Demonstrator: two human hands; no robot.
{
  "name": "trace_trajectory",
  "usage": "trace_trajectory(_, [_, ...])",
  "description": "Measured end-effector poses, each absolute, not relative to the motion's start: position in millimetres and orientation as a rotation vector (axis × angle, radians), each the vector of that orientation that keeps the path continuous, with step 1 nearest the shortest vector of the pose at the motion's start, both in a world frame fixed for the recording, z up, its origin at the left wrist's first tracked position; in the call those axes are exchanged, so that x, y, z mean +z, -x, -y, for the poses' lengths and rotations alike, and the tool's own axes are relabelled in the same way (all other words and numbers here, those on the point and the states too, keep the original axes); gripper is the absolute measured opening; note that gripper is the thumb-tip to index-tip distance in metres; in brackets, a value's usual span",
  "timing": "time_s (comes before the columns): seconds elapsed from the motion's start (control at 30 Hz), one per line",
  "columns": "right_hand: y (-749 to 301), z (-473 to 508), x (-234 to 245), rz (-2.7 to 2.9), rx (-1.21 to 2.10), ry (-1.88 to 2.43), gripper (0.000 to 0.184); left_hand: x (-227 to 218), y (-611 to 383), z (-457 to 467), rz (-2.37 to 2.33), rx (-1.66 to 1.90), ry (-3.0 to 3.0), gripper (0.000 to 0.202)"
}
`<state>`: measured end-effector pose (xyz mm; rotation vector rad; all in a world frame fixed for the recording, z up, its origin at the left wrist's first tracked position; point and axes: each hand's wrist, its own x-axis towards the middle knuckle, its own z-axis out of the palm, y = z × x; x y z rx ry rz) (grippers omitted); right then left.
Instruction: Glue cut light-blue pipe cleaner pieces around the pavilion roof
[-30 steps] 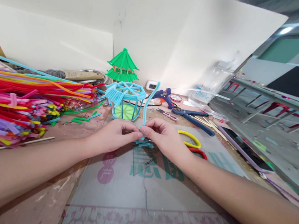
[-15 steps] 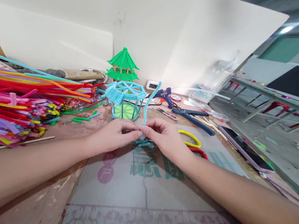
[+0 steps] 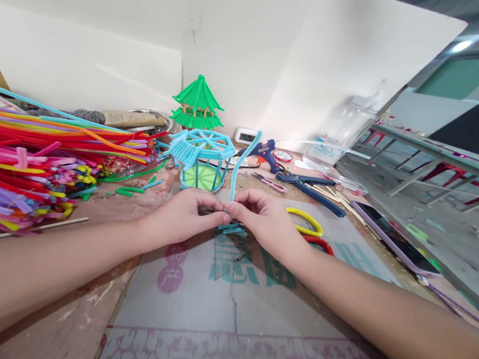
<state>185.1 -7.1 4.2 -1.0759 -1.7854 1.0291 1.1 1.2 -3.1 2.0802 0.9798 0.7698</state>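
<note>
A light-blue pipe cleaner (image 3: 237, 167) stands up between my hands, its upper part leaning right. My left hand (image 3: 199, 214) pinches its lower end with thumb and fingers. Pressed against those fingertips, my right hand (image 3: 256, 214) also pinches the pipe cleaner; the very end is hidden by the fingers. Short blue pipe cleaner pieces (image 3: 232, 229) lie just beneath. Behind my left hand stands a light-blue pavilion frame (image 3: 205, 160) with a green base and a partly covered top. A green tiered roof (image 3: 197, 105) is seen behind it.
Bundles of coloured pipe cleaners (image 3: 46, 158) fill the left side. Scissors with yellow and red handles (image 3: 310, 228) lie beside my right hand. Farther back are a blue glue gun (image 3: 268, 155), dark-blue pliers (image 3: 309, 188) and a small clock (image 3: 245, 136). A phone (image 3: 394, 237) lies at the right edge.
The pipe cleaner's upper part bends slightly more to the right. Both hands keep nearly the same place and grip.
</note>
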Motion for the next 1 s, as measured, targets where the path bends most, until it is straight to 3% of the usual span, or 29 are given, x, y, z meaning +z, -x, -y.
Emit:
trace_trajectory(0.2, [-205.1,2.7,41.8,2.097,1.012,1.080,0.018,-4.1,0.2,-0.5,-0.983,0.768,-2.045,0.032])
trace_trajectory(0.37, [-239.1,9.4,88.1,2.707,0.542,1.321,0.027,-4.3,0.2,0.2,-1.010,0.768,-1.957,0.034])
trace_trajectory(0.5, [-251.6,7.5,91.5,2.936,0.216,1.546,0.024,-3.0,-0.7,0.7,-1.027,0.761,-1.933,0.034])
trace_trajectory(0.63, [-261.5,4.9,80.6,2.961,0.255,1.556,0.029,-2.1,-1.2,1.9,-1.065,0.749,-1.944,0.034])
trace_trajectory(0.83, [-284.1,8.1,72.6,2.998,0.369,1.301,0.052,-0.9,0.6,4.2,-1.135,0.764,-1.980,0.038])
trace_trajectory(1.0, [-278.9,3.9,66.3,2.788,0.384,1.307,0.037,2.2,0.1,7.5,-1.179,0.820,-2.068,0.037])
